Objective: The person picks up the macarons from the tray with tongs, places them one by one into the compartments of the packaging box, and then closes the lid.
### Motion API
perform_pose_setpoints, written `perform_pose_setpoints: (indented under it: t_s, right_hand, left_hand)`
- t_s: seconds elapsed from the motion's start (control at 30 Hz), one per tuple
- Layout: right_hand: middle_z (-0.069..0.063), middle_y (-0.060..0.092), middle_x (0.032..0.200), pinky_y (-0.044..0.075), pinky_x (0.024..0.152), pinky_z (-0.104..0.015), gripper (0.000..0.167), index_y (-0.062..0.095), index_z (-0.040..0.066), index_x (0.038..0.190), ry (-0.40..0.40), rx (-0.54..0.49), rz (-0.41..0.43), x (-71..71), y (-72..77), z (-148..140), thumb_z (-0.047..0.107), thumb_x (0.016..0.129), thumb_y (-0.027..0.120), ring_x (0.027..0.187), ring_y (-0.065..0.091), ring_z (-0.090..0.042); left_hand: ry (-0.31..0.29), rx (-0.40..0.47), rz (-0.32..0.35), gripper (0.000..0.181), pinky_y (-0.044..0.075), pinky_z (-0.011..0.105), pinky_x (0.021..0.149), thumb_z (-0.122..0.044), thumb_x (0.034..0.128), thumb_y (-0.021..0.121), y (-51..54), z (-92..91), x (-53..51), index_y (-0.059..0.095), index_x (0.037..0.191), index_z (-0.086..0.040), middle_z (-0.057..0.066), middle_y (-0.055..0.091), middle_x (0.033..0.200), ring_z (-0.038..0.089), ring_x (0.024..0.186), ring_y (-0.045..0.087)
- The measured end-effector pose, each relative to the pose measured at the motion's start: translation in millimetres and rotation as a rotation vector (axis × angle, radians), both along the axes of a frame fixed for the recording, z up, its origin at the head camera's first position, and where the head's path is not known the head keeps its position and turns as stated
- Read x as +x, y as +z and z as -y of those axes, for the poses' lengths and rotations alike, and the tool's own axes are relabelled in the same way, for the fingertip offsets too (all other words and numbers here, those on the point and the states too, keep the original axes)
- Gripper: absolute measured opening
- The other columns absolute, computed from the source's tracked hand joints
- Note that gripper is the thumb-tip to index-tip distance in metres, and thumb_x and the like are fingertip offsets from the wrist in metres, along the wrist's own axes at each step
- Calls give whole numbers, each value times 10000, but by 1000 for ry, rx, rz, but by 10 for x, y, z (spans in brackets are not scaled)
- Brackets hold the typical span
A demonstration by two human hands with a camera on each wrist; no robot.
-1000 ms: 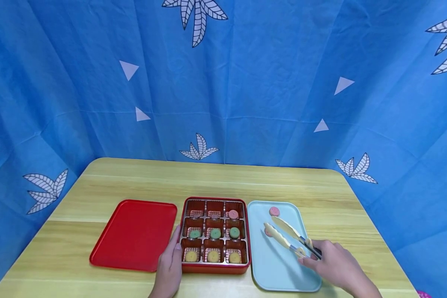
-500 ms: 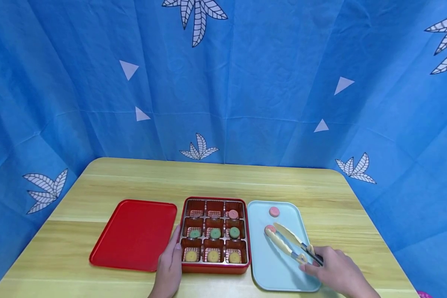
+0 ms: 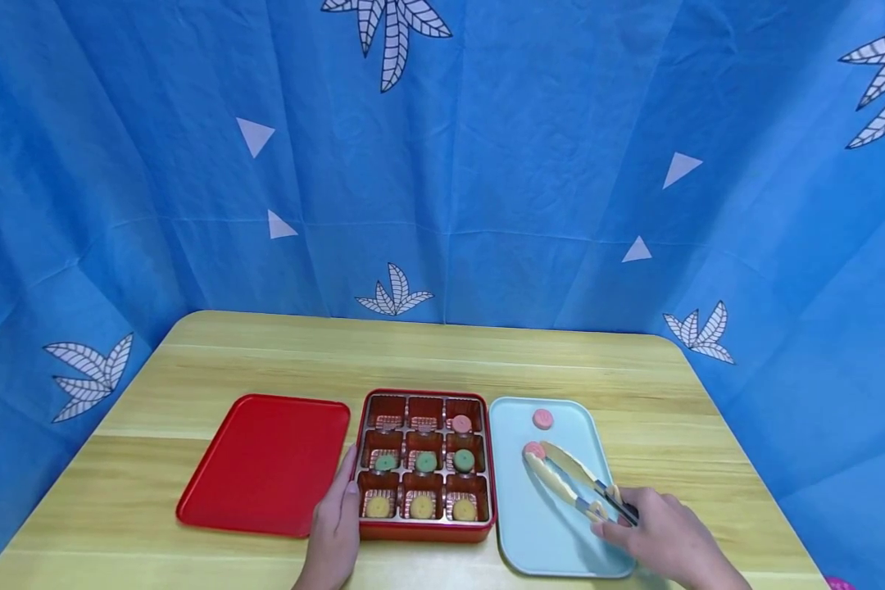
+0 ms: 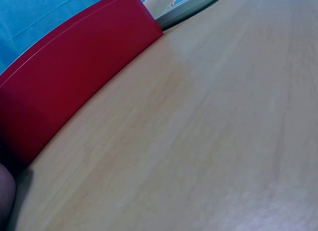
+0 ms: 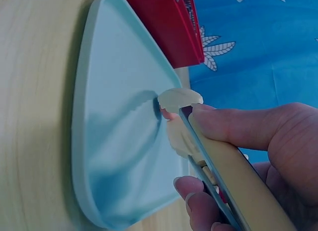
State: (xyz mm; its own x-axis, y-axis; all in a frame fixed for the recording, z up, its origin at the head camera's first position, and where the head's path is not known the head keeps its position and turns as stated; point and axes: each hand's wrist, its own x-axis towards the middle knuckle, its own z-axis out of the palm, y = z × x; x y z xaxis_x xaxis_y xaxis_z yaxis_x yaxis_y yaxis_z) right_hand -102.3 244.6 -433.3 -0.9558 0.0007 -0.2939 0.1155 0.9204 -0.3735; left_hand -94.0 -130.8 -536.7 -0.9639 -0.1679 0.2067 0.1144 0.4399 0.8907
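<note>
My right hand (image 3: 664, 528) grips a pair of tongs (image 3: 556, 483) with cream-coloured tips, thumb on one arm and fingers on the other. The tips stand at either side of a small round pink sweet (image 3: 534, 450) on the light blue tray (image 3: 560, 541); whether they press on it I cannot tell. A second pink sweet (image 3: 542, 419) lies farther back on that tray. My left hand (image 3: 335, 524) rests along the left wall of a red box (image 3: 428, 533). Inside the divided box are yellow sweets (image 3: 422, 507) in the near row, green ones (image 3: 426, 463) in the middle, one pink (image 3: 461, 424) at back right.
A flat red tray (image 3: 265, 463) lies to the left of the box. The box's right wall stands close beside the blue tray. Wooden tabletop (image 3: 442, 352) extends behind them, with a blue patterned curtain (image 3: 442, 164) hanging beyond.
The tongs have drawn back slightly towards me and to the right, from over the pink sweet to around it. That sweet shows more fully. My left hand and the box stay put.
</note>
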Motion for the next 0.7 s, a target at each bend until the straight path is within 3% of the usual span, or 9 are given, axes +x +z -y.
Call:
perform_pose_setpoints:
  t_s: [0.37, 0.7]
  right_hand:
    - [54, 429, 560, 257, 459, -219, 344, 505, 181, 652, 51, -12, -84, -35, 160, 81, 398, 742, 756, 500, 341, -88]
    - [68, 437, 551, 265, 445, -226, 332, 500, 198, 659, 114, -24, -148, -141, 318, 205, 400, 751, 747, 484, 351, -81]
  left_hand:
    - [19, -3, 3, 451, 330, 398, 1052, -141, 1031, 315, -1, -2, 8, 314, 1481, -124, 47, 400, 1466, 178, 1332, 335]
    - [20, 0, 8, 450, 318, 341, 1049, -138, 1031, 314, 14, -3, 8, 316, 1480, -124, 32, 397, 1470, 139, 1327, 336]
